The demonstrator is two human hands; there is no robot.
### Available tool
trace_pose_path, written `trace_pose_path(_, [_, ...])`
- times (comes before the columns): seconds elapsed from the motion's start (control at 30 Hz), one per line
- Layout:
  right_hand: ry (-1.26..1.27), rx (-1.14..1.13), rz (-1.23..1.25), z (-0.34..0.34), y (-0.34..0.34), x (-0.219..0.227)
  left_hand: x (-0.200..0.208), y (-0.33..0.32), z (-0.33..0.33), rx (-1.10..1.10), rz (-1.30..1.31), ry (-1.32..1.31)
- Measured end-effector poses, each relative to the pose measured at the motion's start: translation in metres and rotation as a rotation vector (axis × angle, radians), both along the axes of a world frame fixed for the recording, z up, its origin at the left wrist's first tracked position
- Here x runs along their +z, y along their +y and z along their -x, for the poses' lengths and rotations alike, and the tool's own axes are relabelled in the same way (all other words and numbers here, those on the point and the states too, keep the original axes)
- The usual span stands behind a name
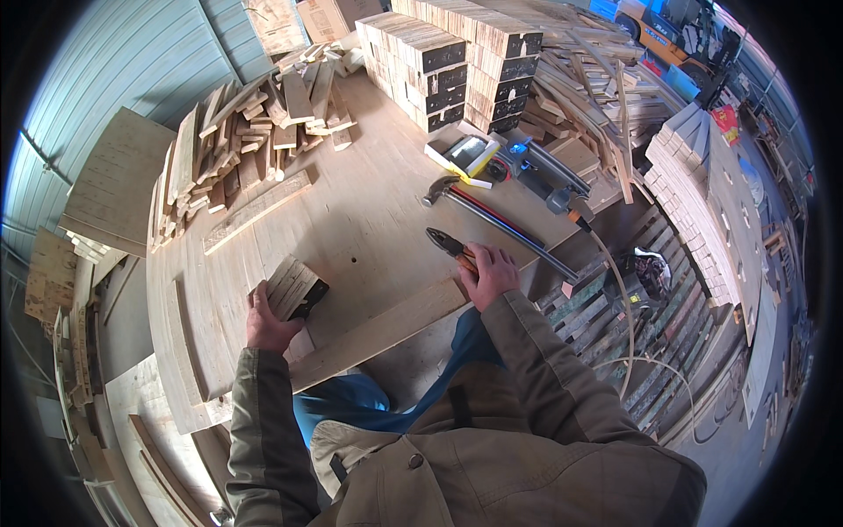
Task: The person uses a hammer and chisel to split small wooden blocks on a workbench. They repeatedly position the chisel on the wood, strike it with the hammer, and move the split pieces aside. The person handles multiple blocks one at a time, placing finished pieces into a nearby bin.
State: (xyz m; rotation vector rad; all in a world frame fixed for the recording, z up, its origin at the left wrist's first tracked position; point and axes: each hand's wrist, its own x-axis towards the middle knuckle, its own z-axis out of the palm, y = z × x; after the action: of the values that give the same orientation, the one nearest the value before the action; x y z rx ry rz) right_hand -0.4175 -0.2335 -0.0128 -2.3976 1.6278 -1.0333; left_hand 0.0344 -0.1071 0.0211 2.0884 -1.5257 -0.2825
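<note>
My left hand [267,323] is closed round the side of a wooden block [291,285] with a black end face, at the near left of the plywood tabletop [351,220]. In my right hand [493,277] are pliers [450,243] with orange handles. Their dark jaws point away to the left, over the tabletop, and touch nothing that I can see. Beyond the pliers lies a claw hammer [441,188], its long shaft slanting toward the right edge. A nail gun [555,198] with a hose rests to the right of it.
Loose wood strips [255,132] are heaped at the far left. Tall stacks of black-ended blocks [413,75] stand at the back. A yellow-and-white box [470,158] sits before them. The air hose [622,290] hangs over the right edge, above a slatted pallet [676,351].
</note>
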Motion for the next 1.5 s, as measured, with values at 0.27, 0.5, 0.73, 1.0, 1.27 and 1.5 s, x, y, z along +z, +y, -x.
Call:
trace_pose_path(0.27, [-0.010,0.007,0.007,-0.0001,0.0004,0.0028,-0.0008,-0.0002,0.0004,0.007,0.003,0.006])
trace_pose_path(0.5, [-0.004,0.002,0.005,-0.0006,0.0010,0.0045,-0.0003,0.0002,0.0010,0.008,0.007,0.010])
trace_pose_path(0.73, [0.001,0.002,0.001,0.0000,0.0009,0.0031,0.0008,0.0001,0.0012,0.008,0.007,0.014])
trace_pose_path(1.0, [-0.008,0.025,-0.031,0.0011,0.0009,0.0015,0.0005,-0.0002,0.0014,0.002,0.011,0.009])
trace_pose_path(1.27, [-0.021,0.032,-0.024,0.0011,0.0011,0.0018,-0.0002,0.0005,0.0016,-0.003,0.021,0.010])
trace_pose_path(1.5, [0.001,0.018,-0.035,0.0005,0.0016,0.0017,0.0000,0.0007,0.0022,-0.004,0.029,0.004])
